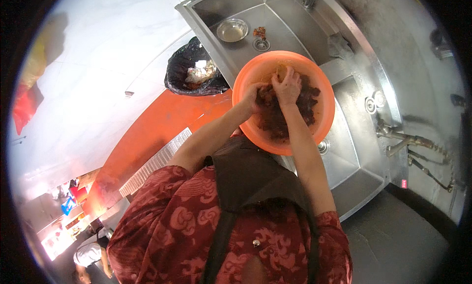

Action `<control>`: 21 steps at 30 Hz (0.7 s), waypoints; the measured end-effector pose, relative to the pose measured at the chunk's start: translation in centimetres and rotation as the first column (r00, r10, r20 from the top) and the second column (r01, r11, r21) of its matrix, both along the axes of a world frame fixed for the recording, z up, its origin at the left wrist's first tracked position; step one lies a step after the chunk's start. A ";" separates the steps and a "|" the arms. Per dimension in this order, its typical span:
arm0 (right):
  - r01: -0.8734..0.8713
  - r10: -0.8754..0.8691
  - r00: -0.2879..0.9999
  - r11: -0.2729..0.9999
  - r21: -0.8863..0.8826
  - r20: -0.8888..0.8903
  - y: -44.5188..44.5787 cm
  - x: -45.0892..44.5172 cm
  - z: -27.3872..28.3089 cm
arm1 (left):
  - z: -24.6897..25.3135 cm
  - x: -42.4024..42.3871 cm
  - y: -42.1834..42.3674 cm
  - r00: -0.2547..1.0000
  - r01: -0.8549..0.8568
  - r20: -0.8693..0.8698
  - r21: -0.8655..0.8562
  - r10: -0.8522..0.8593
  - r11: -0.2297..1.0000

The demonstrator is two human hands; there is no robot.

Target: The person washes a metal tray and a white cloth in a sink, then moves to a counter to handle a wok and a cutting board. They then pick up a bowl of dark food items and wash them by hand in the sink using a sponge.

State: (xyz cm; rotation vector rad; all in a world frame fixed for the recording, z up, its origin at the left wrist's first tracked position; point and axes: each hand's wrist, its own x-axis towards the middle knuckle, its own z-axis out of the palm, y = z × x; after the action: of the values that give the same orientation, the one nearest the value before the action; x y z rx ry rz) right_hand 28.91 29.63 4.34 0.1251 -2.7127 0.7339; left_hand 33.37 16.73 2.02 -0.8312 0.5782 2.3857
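An orange plastic basin (239, 79) sits over the sink's edge and the divider between its two bowls. Dark brown wet pieces of food (308, 99), of a kind I cannot make out, lie in it with some dark liquid. My left hand (255, 96) is inside the basin's left side, its fingers curled around some of these brown pieces. Farther in, my right hand (288, 85) has bent fingers closed on a yellowish-brown piece (281, 71), partly covered by the fingers.
The steel sink's far bowl (287, 29) holds a metal bowl (232, 30) and reddish-brown scraps (259, 32) near the drain. A black-bagged bin (177, 70) stands left. Taps (409, 138) are at right. A person in white (88, 254) is at lower left.
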 end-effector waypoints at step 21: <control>0.192 0.226 0.874 0.653 -0.733 0.431 0.4 0.7 3.7 | 4.8 0.9 1.7 0.966 -0.255 0.041 0.005 0.255 0.967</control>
State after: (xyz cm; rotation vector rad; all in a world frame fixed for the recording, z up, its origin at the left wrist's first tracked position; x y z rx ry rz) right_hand 29.61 29.98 8.07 -0.2819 -2.5330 2.0997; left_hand 34.27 18.44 6.78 -0.9996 0.4663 2.5929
